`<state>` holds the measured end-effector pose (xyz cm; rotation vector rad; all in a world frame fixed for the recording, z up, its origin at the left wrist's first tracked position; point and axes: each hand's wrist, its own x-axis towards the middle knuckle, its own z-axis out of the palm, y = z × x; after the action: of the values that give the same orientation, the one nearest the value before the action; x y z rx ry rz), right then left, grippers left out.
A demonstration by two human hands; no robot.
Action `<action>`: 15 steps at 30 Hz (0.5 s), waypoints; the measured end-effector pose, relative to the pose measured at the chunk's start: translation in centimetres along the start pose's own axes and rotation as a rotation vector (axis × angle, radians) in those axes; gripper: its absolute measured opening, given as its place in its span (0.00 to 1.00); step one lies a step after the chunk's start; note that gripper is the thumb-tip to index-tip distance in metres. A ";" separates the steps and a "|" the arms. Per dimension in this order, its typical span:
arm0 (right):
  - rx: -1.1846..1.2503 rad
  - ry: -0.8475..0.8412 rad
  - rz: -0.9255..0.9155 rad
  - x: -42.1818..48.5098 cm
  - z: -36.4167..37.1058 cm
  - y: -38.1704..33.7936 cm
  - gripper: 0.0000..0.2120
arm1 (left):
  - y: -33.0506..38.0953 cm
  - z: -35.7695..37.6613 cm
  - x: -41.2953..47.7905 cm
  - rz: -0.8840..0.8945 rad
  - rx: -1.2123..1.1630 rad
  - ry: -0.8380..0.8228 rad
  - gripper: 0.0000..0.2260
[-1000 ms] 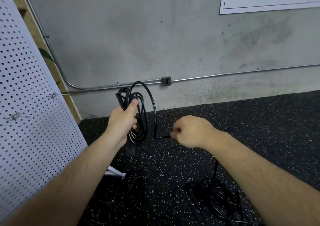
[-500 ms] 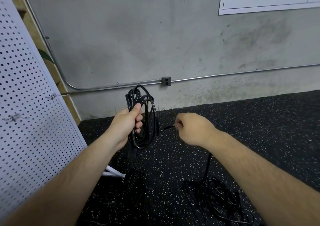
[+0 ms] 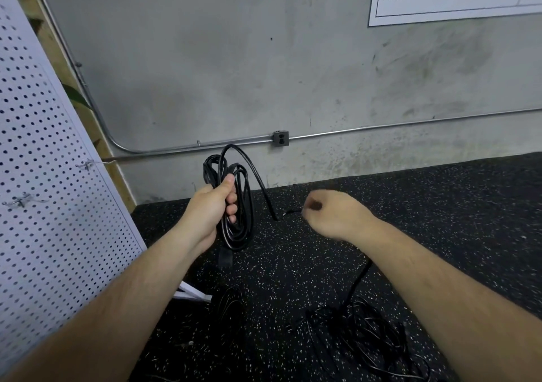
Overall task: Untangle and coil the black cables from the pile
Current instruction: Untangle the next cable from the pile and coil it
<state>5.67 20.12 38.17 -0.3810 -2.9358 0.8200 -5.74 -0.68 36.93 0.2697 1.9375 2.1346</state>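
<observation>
Mid-coiling, clasping the black coil (image 3: 238, 230) in the left grip (image 3: 211, 211), pinching the trailing cable (image 3: 358, 280) in the right grip (image 3: 331, 214), next probably laying another loop across.

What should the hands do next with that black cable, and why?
Probably the right hand should bring its cable over to the left hand, laying another loop on the coil gripped there. Loose cable trails down to the pile on the floor.

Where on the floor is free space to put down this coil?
Bare mat lies right of the right hand, up to the wall. Crowded: the cable pile under the right forearm and the smaller tangle by the pegboard; a narrow strip between them, below the coil, is free.
</observation>
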 end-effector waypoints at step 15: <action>0.301 -0.322 -0.283 -1.6 1.2 -2.1 0.13 | -0.8 0.2 0.6 0.001 -0.019 -0.002 0.11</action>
<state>6.56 17.40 38.23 0.2021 -2.9648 1.3580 -6.22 -0.23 36.18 0.2697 1.9150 2.1520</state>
